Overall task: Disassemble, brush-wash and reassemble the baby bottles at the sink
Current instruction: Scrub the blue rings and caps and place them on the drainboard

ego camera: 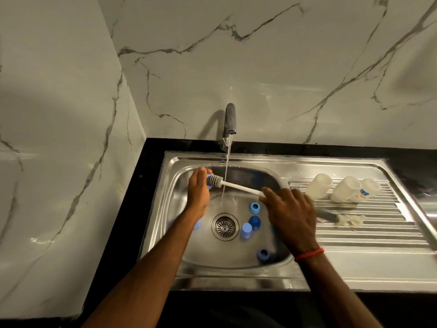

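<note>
At the back left of the sink basin [236, 263], beside the stream from the running tap [229, 121]: left hand [198, 192], fingers closed round a blue bottle part [209, 178], mostly hidden behind them. Grey head of the bottle brush [234, 185] right against that part. White handle slanting down to the right into the right hand [290, 214], gripped at its far end, with a red thread [308, 254] on that wrist.

Loose on the basin floor near the drain [224, 226]: a blue screw ring [254, 207], a dark blue cap [255, 222], a light blue cap [246, 230] and a second blue ring [263, 254] toward the front edge.

Along the back of the drainboard [369, 233], three clear bottle bodies [346, 188] side by side. Nearer the front, clear teats [353, 220] beside a dark, blurred item. All round the sink, the black table [151, 176].
</note>
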{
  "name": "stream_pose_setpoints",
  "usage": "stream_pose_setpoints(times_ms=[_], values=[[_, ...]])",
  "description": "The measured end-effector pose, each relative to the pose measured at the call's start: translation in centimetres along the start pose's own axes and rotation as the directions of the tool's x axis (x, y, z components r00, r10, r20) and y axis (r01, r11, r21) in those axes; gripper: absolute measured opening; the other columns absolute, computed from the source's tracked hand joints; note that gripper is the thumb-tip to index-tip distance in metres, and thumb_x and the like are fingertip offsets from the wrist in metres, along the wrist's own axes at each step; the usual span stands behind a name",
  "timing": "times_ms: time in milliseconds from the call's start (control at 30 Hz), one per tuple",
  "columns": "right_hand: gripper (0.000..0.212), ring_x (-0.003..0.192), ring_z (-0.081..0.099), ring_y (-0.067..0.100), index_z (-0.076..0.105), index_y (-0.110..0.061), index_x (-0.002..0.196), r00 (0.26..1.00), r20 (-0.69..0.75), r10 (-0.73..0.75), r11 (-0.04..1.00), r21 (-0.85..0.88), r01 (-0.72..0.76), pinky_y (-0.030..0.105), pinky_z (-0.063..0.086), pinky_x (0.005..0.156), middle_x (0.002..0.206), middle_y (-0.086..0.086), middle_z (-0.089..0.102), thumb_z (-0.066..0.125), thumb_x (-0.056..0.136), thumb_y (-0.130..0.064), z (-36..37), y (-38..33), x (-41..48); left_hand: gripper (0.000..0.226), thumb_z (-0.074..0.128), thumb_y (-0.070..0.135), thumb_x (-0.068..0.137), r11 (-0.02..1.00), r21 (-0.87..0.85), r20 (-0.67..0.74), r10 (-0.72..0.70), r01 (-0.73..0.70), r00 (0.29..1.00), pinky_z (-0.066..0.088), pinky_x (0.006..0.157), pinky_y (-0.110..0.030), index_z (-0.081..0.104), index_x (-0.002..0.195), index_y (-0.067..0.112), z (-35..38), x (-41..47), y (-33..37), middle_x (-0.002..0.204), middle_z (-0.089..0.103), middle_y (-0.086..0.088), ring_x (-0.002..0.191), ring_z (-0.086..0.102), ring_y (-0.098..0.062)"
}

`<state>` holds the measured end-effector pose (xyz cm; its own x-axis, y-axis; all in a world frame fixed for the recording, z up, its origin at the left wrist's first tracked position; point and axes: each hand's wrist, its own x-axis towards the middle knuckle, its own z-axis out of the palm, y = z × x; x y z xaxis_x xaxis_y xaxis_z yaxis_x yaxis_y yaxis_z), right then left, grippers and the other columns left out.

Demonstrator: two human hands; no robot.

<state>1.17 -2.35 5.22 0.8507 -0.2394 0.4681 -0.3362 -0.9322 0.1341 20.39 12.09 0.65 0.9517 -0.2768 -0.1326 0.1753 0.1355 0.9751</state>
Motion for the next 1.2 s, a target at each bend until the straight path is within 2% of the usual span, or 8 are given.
stream_pose_setpoints(times_ms=[133,233,367,500,667,800,1000,1200], values=[[0.025,0.052,0.058,0.033,0.063,-0.025,0.098,0.973,0.232,0.016,0.968,0.240,-0.073,0.034,0.039,0.043,0.062,0.005,0.058,0.046,0.095,-0.043,0.6,-2.8,-1.9,0.028,0.038,0.019,0.109,0.994,0.043,-0.022,0.102,-0.101,0.994,0.048,0.065,-0.021,0.055,0.087,0.013,-0.6,0.8,1.3,0.083,0.059,-0.001,0.070,0.056,-0.010],[0.046,0.050,0.055,0.028,0.064,-0.024,0.087,0.957,0.286,-0.035,0.906,0.414,-0.091,0.038,0.044,0.045,0.058,0.002,0.058,0.031,0.097,-0.054,1.1,-2.4,-2.1,0.029,0.039,0.020,0.108,0.995,0.063,-0.058,0.080,-0.076,0.995,0.047,0.063,-0.025,0.056,0.084,0.017,-1.5,0.9,0.4,0.082,0.059,0.000,0.069,0.055,-0.010],[0.043,0.047,0.047,0.012,0.068,-0.023,0.087,0.941,0.337,-0.008,0.759,0.615,-0.214,0.032,0.041,0.048,0.057,-0.005,0.055,0.040,0.101,-0.053,0.6,-1.5,-1.1,0.029,0.039,0.016,0.108,0.997,0.005,-0.052,0.077,-0.077,0.996,0.048,0.064,-0.021,0.056,0.084,0.016,-1.7,0.7,0.7,0.081,0.058,0.001,0.066,0.056,-0.004],[0.044,0.051,0.050,0.016,0.069,-0.021,0.090,0.925,0.355,0.134,0.787,0.530,-0.317,0.029,0.033,0.049,0.058,-0.004,0.055,0.040,0.100,-0.052,0.3,-2.1,-1.2,0.031,0.039,0.016,0.108,0.989,0.081,-0.001,0.124,-0.123,0.992,0.047,0.064,-0.019,0.056,0.083,0.019,-0.8,0.6,1.4,0.081,0.058,0.004,0.067,0.055,0.000],[0.050,0.069,0.061,0.037,0.065,-0.022,0.092,0.921,0.387,0.053,0.903,0.374,-0.209,0.037,0.038,0.054,0.073,0.008,0.066,0.029,0.098,-0.057,-0.5,-3.1,-2.8,0.028,0.042,0.014,0.103,0.985,0.111,0.007,0.129,-0.129,0.992,0.044,0.071,-0.022,0.057,0.080,0.020,-1.0,0.2,0.3,0.081,0.058,0.006,0.073,0.053,-0.004],[0.043,0.057,0.059,0.029,0.068,-0.023,0.088,0.944,0.329,-0.007,0.854,0.493,-0.165,0.038,0.046,0.051,0.064,0.005,0.063,0.039,0.101,-0.052,-1.8,-1.6,-2.6,0.029,0.041,0.013,0.104,0.994,0.054,-0.014,0.090,-0.090,0.996,0.045,0.067,-0.021,0.057,0.081,0.018,-1.1,-0.8,-0.6,0.081,0.058,0.004,0.068,0.055,-0.002],[0.040,0.072,0.063,0.033,0.066,-0.021,0.095,0.867,0.449,0.214,0.849,0.353,-0.393,0.035,0.043,0.057,0.077,0.007,0.068,0.041,0.101,-0.052,-0.9,-1.9,-3.6,0.029,0.038,0.011,0.107,0.997,0.023,0.047,0.067,-0.068,0.997,0.045,0.064,-0.016,0.054,0.083,0.016,1.2,-1.0,0.2,0.083,0.054,0.001,0.063,0.053,0.003],[0.036,0.062,0.057,0.023,0.071,-0.020,0.096,0.850,0.523,0.062,0.776,0.511,-0.371,0.034,0.045,0.059,0.066,-0.001,0.059,0.048,0.101,-0.048,-2.2,-0.1,-3.7,0.029,0.040,0.013,0.106,1.000,0.013,0.066,-0.017,0.017,0.998,0.043,0.060,-0.029,0.053,0.079,0.015,1.8,-1.1,-0.1,0.074,0.052,0.002,0.063,0.049,-0.008]])
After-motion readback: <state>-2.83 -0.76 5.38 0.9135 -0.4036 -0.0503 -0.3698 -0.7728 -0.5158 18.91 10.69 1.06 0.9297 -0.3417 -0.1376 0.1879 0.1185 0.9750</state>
